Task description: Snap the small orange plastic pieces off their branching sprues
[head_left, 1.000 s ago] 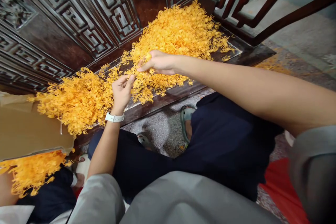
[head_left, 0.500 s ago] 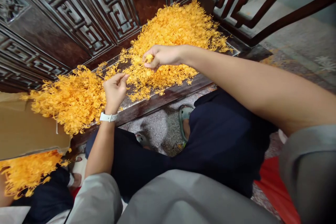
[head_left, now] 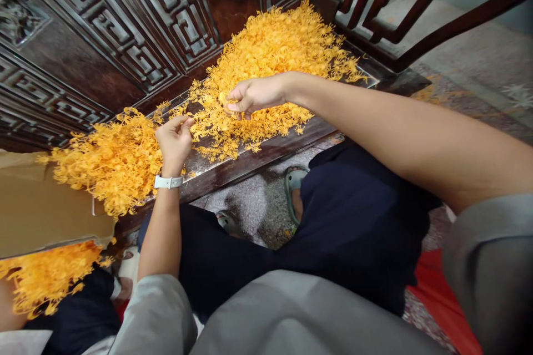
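Note:
Small orange plastic flower pieces lie in heaps on a dark carved wooden bench (head_left: 266,152). The bigger heap (head_left: 283,39) is at the back right, a second heap (head_left: 112,158) at the left. My right hand (head_left: 252,95) rests on the near edge of the big heap, its fingers curled and pinching an orange piece. My left hand (head_left: 174,137), with a white watch on the wrist, is closed at the right edge of the left heap, its fingertips pinched on orange pieces.
The carved backrest (head_left: 125,39) rises behind the heaps and an armrest (head_left: 395,16) stands at the right. A cardboard box (head_left: 41,216) sits at the left with more orange pieces (head_left: 45,274) below it. My knees and sandalled feet (head_left: 293,183) are under the bench edge.
My left hand has drifted left toward the left heap. My right hand has moved slightly up into the big heap's edge and curled its fingers round a piece.

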Motion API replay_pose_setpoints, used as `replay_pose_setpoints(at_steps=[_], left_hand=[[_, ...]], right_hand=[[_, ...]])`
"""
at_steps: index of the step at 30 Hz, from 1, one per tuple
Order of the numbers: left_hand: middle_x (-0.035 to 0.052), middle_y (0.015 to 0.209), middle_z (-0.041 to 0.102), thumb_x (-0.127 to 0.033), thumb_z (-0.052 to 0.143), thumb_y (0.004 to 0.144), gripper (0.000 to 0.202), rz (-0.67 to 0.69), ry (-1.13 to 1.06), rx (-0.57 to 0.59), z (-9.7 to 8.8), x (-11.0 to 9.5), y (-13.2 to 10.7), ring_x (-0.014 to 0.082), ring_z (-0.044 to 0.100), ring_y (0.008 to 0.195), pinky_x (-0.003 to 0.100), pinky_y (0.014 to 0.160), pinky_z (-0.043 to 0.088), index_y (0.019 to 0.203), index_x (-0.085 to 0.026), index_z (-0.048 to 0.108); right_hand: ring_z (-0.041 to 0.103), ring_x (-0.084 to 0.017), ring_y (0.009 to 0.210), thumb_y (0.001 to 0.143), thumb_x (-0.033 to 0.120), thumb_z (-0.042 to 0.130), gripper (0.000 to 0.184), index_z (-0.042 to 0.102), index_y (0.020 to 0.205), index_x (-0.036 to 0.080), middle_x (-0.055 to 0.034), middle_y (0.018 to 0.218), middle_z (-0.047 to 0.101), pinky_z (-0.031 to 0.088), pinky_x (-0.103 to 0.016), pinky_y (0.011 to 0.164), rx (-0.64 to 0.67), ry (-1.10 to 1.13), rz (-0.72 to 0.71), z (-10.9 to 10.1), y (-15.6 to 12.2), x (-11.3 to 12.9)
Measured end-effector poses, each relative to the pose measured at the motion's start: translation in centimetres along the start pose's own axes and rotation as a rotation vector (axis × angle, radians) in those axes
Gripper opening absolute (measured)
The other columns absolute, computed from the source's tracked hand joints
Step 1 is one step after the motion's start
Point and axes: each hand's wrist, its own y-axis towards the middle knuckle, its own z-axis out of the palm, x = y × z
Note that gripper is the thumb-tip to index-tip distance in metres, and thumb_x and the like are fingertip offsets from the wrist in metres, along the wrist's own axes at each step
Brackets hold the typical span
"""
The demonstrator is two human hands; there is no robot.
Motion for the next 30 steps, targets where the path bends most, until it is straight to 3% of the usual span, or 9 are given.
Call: replay_pose_setpoints(at_steps=[5, 7, 9, 11, 14, 18, 23, 25, 30], left_hand=[[0.0017, 0.066, 0.063, -0.029, 0.074, 0.088, 0.016, -0.015, 0.024, -0.015, 0.1, 0.7, 0.6, 0.0135, 0.044, 0.057, 0.028, 0.056, 0.030, 0.079, -0.016, 0.080], [0.0021, 0.068, 0.064, -0.025, 0.073, 0.087, 0.014, -0.054, 0.057, -0.076, -1.3, 2.1, 1.0, 0.0140, 0.047, 0.060, 0.027, 0.058, 0.032, 0.079, -0.015, 0.079], [0.0006, 0.065, 0.058, -0.021, 0.073, 0.084, 0.012, -0.134, 0.088, -0.207, -3.7, 3.9, 1.5, 0.0132, 0.045, 0.059, 0.027, 0.059, 0.032, 0.076, -0.013, 0.076], [-0.0030, 0.059, 0.048, -0.021, 0.073, 0.083, 0.012, -0.208, 0.101, -0.308, -6.2, 5.4, 1.8, 0.0109, 0.035, 0.054, 0.026, 0.056, 0.025, 0.075, -0.012, 0.073], [-0.0028, 0.062, 0.047, -0.027, 0.072, 0.087, 0.016, -0.205, 0.059, -0.336, -7.8, 5.9, 1.7, 0.0099, 0.031, 0.054, 0.026, 0.055, 0.021, 0.080, -0.012, 0.074], [-0.0016, 0.063, 0.048, -0.039, 0.079, 0.086, 0.026, -0.139, -0.103, -0.268, -5.4, 4.2, 1.3, 0.0095, 0.029, 0.054, 0.026, 0.054, 0.019, 0.079, -0.014, 0.074], [-0.0038, 0.059, 0.040, -0.056, 0.082, 0.084, 0.040, -0.134, -0.213, -0.135, -1.7, 1.7, 0.5, 0.0086, 0.025, 0.050, 0.027, 0.050, 0.016, 0.078, -0.018, 0.072], [-0.0055, 0.056, 0.036, -0.061, 0.081, 0.084, 0.043, -0.149, -0.254, -0.083, -0.7, 0.9, 0.0, 0.0085, 0.022, 0.047, 0.027, 0.048, 0.014, 0.079, -0.019, 0.072], [-0.0051, 0.054, 0.038, -0.069, 0.079, 0.083, 0.048, -0.198, -0.303, -0.028, 1.0, -1.1, -1.0, 0.0091, 0.026, 0.045, 0.027, 0.045, 0.018, 0.080, -0.022, 0.071]], right_hand=[[0.067, -0.012, 0.076, 0.090, 0.021, 0.084, 0.033, 0.061, 0.067, 0.012, -0.0021, 0.076, 0.063, 0.055, -0.022, 0.069, 0.228, 0.109, 0.106, 0.3, -0.3, 1.1], [0.068, -0.011, 0.077, 0.090, 0.021, 0.085, 0.033, 0.063, 0.067, 0.011, -0.0045, 0.086, 0.069, 0.058, -0.023, 0.072, 0.344, 0.118, 0.087, -0.7, -0.8, 1.3], [0.069, -0.012, 0.079, 0.086, 0.024, 0.089, 0.034, 0.064, 0.067, 0.011, -0.0060, 0.090, 0.071, 0.060, -0.025, 0.074, 0.445, 0.143, 0.026, -2.6, -1.6, 1.0], [0.068, -0.013, 0.077, 0.084, 0.032, 0.091, 0.036, 0.063, 0.071, 0.013, -0.0049, 0.086, 0.071, 0.060, -0.026, 0.072, 0.398, 0.182, -0.044, -4.6, -2.2, 0.0], [0.062, -0.011, 0.069, 0.093, 0.040, 0.083, 0.033, 0.062, 0.080, 0.018, -0.0006, 0.074, 0.063, 0.056, -0.025, 0.068, 0.100, 0.215, -0.092, -6.3, -1.8, -2.4], [0.062, -0.015, 0.071, 0.092, 0.042, 0.083, 0.028, 0.063, 0.088, 0.023, 0.0002, 0.073, 0.061, 0.057, -0.029, 0.071, -0.247, 0.190, -0.132, -6.1, 0.0, -4.5], [0.063, -0.021, 0.086, 0.088, 0.042, 0.085, 0.027, 0.066, 0.095, 0.025, -0.0014, 0.078, 0.065, 0.056, -0.032, 0.078, -0.523, -0.069, -0.192, -4.5, 0.1, -2.6], [0.063, -0.022, 0.089, 0.091, 0.045, 0.081, 0.026, 0.066, 0.093, 0.024, -0.0032, 0.081, 0.067, 0.054, -0.032, 0.079, -0.495, -0.138, -0.190, -3.1, -0.3, -1.4], [0.060, -0.019, 0.087, 0.092, 0.050, 0.079, 0.032, 0.066, 0.101, 0.022, -0.0044, 0.090, 0.067, 0.049, -0.028, 0.072, -0.200, -0.139, -0.160, 1.7, -0.7, 0.2]])
